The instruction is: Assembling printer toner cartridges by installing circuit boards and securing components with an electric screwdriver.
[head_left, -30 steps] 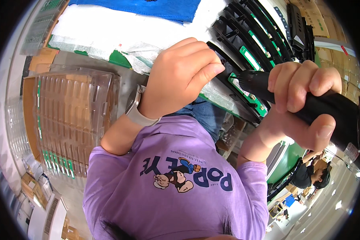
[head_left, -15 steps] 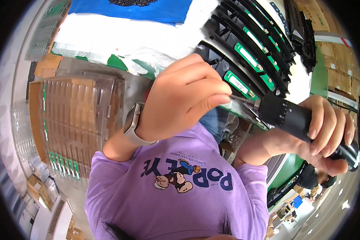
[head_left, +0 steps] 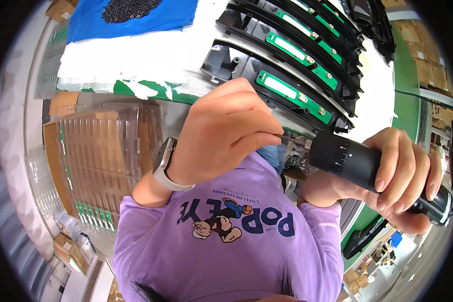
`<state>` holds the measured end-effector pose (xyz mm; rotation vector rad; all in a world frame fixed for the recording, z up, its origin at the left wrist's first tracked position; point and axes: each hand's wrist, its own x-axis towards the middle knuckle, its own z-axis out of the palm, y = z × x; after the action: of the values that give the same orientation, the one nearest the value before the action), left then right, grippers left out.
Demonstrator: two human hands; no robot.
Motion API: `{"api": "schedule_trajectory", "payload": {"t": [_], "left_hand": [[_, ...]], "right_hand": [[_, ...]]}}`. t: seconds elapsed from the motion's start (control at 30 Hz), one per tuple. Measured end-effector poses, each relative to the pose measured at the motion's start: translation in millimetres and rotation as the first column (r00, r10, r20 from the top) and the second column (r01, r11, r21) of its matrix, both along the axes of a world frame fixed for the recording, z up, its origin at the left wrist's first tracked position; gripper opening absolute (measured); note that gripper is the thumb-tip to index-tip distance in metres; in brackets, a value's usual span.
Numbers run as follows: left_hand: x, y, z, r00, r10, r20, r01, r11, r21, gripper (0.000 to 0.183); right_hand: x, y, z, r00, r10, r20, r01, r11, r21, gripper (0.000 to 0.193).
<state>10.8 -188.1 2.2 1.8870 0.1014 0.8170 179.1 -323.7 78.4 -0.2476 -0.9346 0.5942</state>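
Note:
My right hand (head_left: 405,173) is wrapped around the black body of an electric screwdriver (head_left: 345,160), which lies nearly level and points left. From its nose a thin metal bit (head_left: 294,140) runs to the fingertips of my left hand (head_left: 229,133). Those fingers are closed in a pinch at the bit's tip; whatever they hold there is hidden. Just beyond both hands lies the nearest of several long, curved black plastic housings (head_left: 226,60). A green circuit board (head_left: 292,95) with a white label strip is set in it.
A blue cloth (head_left: 171,22) at the far left carries a heap of small black screws (head_left: 128,9). White sheeting (head_left: 121,58) covers the green-edged table. Clear plastic trays (head_left: 103,151) stand left of me, some green boards in them. Cardboard boxes (head_left: 423,50) are stacked at the right.
The view has shifted, so the table and housings sit further left and higher in the picture. Both hands keep their grips, with the bit's tip still at my left fingers.

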Motion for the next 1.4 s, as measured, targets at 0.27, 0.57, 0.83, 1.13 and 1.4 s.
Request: {"api": "schedule_trajectory", "payload": {"t": [0.27,0.57,0.83,1.13,1.4], "left_hand": [[14,-17,-4,0.999,-0.042,0.012,0.042,0.998,0.037,0.022],[30,-24,-16,0.981,0.192,0.021,-0.177,0.854,0.490,0.052],[31,-23,-35,0.949,0.313,-0.044,-0.217,0.747,0.628,0.044],[34,-24,-37,0.948,0.316,-0.024,-0.238,0.759,0.606,0.033],[34,-22,-38,0.946,0.323,-0.007,-0.255,0.761,0.597,0.028]], "right_hand": [[5,-28,-1,0.991,-0.112,-0.075,0.108,0.992,-0.060,0.034],[41,-59,0,0.895,-0.257,0.365,0.324,0.937,-0.133,0.043],[58,-58,-1,0.763,-0.134,0.632,0.361,0.900,-0.245,0.059],[55,-49,-4,0.756,-0.130,0.642,0.369,0.894,-0.253,0.059],[56,-38,-2,0.802,-0.042,0.596,0.317,0.876,-0.365,0.045]]}}
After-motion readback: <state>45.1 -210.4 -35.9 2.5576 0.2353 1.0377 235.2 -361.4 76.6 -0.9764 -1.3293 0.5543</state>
